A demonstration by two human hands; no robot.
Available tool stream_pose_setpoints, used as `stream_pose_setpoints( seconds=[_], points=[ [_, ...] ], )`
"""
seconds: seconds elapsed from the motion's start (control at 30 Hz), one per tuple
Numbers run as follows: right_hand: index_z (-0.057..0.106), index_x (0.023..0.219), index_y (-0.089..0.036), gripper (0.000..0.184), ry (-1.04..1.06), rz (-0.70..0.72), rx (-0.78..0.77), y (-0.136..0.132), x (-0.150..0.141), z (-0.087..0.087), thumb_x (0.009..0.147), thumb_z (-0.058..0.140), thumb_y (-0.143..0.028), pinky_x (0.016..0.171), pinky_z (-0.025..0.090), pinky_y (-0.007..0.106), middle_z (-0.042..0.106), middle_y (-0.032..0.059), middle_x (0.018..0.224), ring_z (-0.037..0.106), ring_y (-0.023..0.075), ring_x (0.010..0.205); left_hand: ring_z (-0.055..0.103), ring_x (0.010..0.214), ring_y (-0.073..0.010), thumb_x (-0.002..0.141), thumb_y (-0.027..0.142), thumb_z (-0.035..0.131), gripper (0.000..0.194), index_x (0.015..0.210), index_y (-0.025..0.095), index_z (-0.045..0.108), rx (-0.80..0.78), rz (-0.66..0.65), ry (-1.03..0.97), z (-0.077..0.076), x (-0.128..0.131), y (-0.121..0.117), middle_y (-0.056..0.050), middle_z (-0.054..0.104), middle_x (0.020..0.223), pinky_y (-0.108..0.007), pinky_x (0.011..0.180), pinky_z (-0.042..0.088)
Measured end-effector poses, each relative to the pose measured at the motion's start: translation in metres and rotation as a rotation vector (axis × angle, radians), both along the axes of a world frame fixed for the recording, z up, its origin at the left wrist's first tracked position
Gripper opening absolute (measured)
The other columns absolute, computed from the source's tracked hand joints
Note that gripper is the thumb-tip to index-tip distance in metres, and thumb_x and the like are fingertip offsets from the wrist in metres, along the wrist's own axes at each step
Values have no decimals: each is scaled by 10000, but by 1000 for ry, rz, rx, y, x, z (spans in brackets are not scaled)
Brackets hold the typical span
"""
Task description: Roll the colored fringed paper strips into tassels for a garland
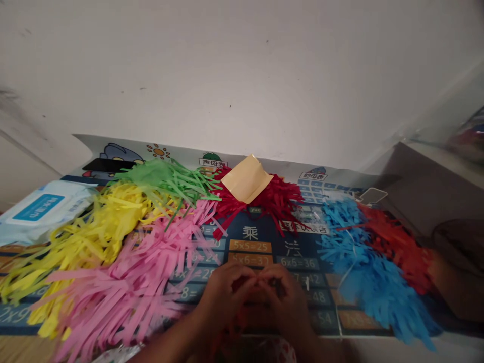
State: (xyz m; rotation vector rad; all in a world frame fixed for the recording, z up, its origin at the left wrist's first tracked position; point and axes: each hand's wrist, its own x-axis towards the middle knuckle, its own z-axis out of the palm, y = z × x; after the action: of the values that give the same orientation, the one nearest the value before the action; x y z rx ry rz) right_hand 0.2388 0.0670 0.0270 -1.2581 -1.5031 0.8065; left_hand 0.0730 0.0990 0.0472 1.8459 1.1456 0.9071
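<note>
My left hand [227, 290] and my right hand [282, 292] meet low in the middle, above the printed desk mat [250, 233]. Thumbs and fingers are pinched together, tip against tip. Whatever they pinch is too small or dim to make out; a dark reddish patch shows below the left hand. Nearest on the left lies a pink paper-strip fringe [124, 287]. To the right of my hands is a blue fringe [370, 267]. Farther back, a tan paper square [247, 179] rests on a red fringe [282, 194].
Yellow [113, 222] and green [166, 176] fringes lie at the left, beside a wipes pack [41, 206] and a dark phone-like slab [109, 165]. An orange-red fringe [401, 247] sits at the right by a brown panel [431, 201]. A white wall [242, 75] stands behind.
</note>
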Motion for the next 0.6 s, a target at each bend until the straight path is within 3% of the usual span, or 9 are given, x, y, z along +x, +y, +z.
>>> stream_pose_setpoints(
  seconds=[0.13, 0.43, 0.6],
  points=[
    [609, 834, -218, 33, 66, -5, -35, 6, 2, -2, 860, 602, -237, 708, 462, 262, 623, 14, 823, 592, 166, 785, 614, 684, -152, 821, 208, 567, 155, 778, 187, 715, -91, -33, -25, 5, 4, 7, -15, 682, 725, -224, 619, 421],
    [600, 921, -221, 90, 83, 1, -37, 22, 9, -1, 839, 627, -197, 739, 483, 278, 622, 16, 868, 604, 172, 811, 604, 704, -144, 812, 151, 603, 127, 796, 184, 724, -41, -93, 41, 6, 6, 26, -11, 674, 746, -222, 653, 407],
    [585, 895, -218, 68, -148, 46, 210, 67, 15, 13, 838, 601, -183, 741, 472, 297, 596, 33, 889, 580, 186, 833, 633, 764, -161, 838, 163, 612, 129, 863, 199, 733, 65, -74, 125, 12, 9, 58, -25, 704, 817, -233, 684, 432]
  ],
)
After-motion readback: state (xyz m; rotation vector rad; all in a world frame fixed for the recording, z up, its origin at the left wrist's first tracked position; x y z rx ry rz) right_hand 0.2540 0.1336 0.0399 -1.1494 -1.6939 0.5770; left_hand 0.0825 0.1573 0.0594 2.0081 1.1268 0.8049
